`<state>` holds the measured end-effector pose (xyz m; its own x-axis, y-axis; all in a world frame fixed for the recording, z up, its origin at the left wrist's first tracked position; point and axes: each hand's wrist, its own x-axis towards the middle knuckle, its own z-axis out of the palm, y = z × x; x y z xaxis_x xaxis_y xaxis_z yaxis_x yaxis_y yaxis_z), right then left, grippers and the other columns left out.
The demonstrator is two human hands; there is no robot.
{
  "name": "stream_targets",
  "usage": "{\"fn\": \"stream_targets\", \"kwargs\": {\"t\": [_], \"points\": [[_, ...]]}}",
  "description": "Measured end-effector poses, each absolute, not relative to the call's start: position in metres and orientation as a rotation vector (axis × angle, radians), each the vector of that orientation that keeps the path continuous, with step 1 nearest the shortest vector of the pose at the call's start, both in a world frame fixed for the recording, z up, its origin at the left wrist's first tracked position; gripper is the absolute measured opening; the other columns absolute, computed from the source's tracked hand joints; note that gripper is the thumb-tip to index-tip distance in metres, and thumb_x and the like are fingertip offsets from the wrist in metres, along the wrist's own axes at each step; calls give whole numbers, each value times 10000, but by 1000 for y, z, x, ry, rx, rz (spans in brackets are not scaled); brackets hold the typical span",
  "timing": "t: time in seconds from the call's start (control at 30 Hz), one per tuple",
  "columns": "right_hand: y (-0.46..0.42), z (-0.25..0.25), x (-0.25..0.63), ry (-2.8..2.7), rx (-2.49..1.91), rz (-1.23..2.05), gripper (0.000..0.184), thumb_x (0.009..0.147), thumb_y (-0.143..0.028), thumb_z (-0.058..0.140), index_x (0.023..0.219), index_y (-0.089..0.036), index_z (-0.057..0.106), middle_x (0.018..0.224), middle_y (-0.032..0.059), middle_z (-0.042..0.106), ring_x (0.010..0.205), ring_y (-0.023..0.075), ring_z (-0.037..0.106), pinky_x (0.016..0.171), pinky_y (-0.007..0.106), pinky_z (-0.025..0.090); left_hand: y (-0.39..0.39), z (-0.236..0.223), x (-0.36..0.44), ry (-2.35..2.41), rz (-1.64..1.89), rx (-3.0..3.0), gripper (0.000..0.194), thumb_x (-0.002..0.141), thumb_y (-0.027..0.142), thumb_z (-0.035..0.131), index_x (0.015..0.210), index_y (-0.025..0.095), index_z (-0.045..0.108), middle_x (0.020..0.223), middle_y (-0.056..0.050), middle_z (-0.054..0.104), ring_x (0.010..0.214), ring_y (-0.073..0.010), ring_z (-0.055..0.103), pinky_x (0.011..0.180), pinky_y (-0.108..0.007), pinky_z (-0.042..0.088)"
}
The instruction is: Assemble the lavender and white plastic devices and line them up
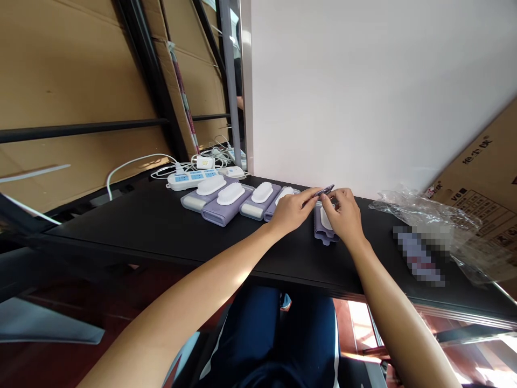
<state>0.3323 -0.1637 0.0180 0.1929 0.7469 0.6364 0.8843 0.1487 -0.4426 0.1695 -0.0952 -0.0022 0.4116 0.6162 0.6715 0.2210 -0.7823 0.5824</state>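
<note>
My left hand (294, 211) and my right hand (343, 213) meet over the black table, fingers pinched on a small, dark, flat piece (324, 191) whose kind I cannot make out. Just beneath them lies a purple case (326, 236) with a white oval pad on top, partly covered by my right hand. To the left stands a row of several similar purple cases (221, 214), each bearing a white oval piece (231, 194) with a ridged edge. The nearest of that row is partly hidden by my left hand.
A white power strip (193, 179) with tangled cables sits at the back left. Clear plastic wrap (428, 207) and a blurred-out purple item (418, 256) lie at right, beside a cardboard box (480, 178). A white wall (363, 97) rises behind the table (161, 231).
</note>
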Motion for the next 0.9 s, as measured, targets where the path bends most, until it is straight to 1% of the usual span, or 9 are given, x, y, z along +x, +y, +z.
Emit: {"fn": "stream_targets", "kwargs": {"t": [0.07, 0.13, 0.2, 0.27, 0.37, 0.47, 0.6, 0.7, 0.9], "points": [[-163, 18, 333, -1593, -1508, -186, 277, 969, -474, 547, 881, -235, 657, 1207, 80, 661, 894, 190, 654, 744, 307, 465, -95, -1, 170, 686, 1319, 2239, 334, 1019, 361, 521, 1301, 301, 691, 1111, 4, 792, 898, -167, 751, 779, -254, 573], [-162, 18, 334, -1608, -1426, -161, 249, 971, -425, 546, 852, -230, 644, 1120, 79, 687, 934, 201, 654, 748, 300, 481, -95, -1, 170, 658, 1306, 2216, 326, 1015, 362, 527, 1286, 289, 695, 1079, 0, 795, 909, -168, 747, 780, -253, 573], [-162, 18, 334, -1595, -1401, -149, 231, 969, -398, 548, 838, -229, 635, 989, 62, 699, 880, 195, 648, 737, 294, 488, -95, 0, 171, 651, 1296, 2211, 315, 1008, 360, 542, 1270, 282, 698, 1043, -3, 797, 923, -172, 741, 777, -254, 567], [-162, 18, 334, -1567, -1405, -147, 224, 961, -386, 560, 819, -229, 630, 925, 48, 696, 820, 184, 636, 735, 293, 488, -95, 1, 171, 669, 1298, 2229, 299, 999, 354, 559, 1249, 276, 703, 1002, -5, 793, 907, -173, 729, 767, -257, 556], [-162, 18, 333, -1553, -1416, -142, 230, 959, -394, 561, 818, -227, 633, 904, 45, 698, 803, 185, 633, 746, 298, 484, -94, 1, 172, 680, 1323, 2236, 275, 985, 350, 584, 1212, 255, 707, 1017, -9, 778, 886, -164, 712, 763, -254, 543], [-162, 17, 332, -1557, -1448, -135, 252, 963, -421, 555, 819, -231, 638, 897, 47, 701, 805, 194, 638, 760, 311, 479, -93, 1, 172, 644, 1305, 2177, 256, 989, 328, 575, 1193, 234, 698, 1065, -17, 774, 944, -163, 721, 794, -248, 545], [-162, 16, 329, -1546, -1448, -147, 253, 958, -410, 570, 780, -236, 618, 847, 29, 671, 800, 189, 624, 759, 311, 455, -94, 2, 173, 595, 1248, 2112, 251, 993, 297, 560, 1203, 231, 681, 1064, -23, 780, 999, -172, 730, 844, -257, 553], [-162, 16, 327, -1540, -1460, -163, 240, 952, -396, 579, 774, -237, 603, 837, 26, 642, 789, 186, 602, 752, 311, 439, -94, 1, 174, 610, 1277, 2101, 242, 983, 272, 569, 1190, 222, 684, 1055, -25, 775, 945, -161, 724, 828, -253, 543], [-162, 15, 322, -1541, -1470, -144, 255, 950, -412, 585, 761, -240, 579, 832, 17, 629, 766, 182, 584, 730, 313, 427, -96, -1, 179, 676, 1376, 2077, 204, 957, 252, 578, 1118, 200, 692, 929, -13, 740, 762, -135, 646, 695, -248, 486]]}}
